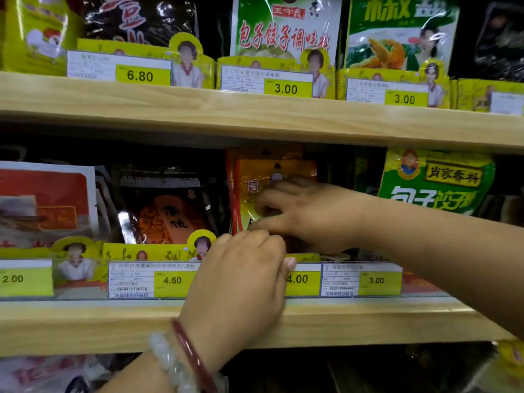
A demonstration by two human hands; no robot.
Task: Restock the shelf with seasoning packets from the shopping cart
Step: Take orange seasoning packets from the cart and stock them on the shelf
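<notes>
Seasoning packet (272,177) upright on shelf (255,321), behind right hand (309,214) fingers (266,199)

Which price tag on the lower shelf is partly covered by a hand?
The 4.00 tag: the left hand hides its left part. The 2.00, 4.50 and 3.00 tags show fully.

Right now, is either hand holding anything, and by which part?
The right hand pinches the orange packet on its front face, near the middle. The left hand curls at the packet's bottom edge; whether it grips it cannot be told.
</notes>
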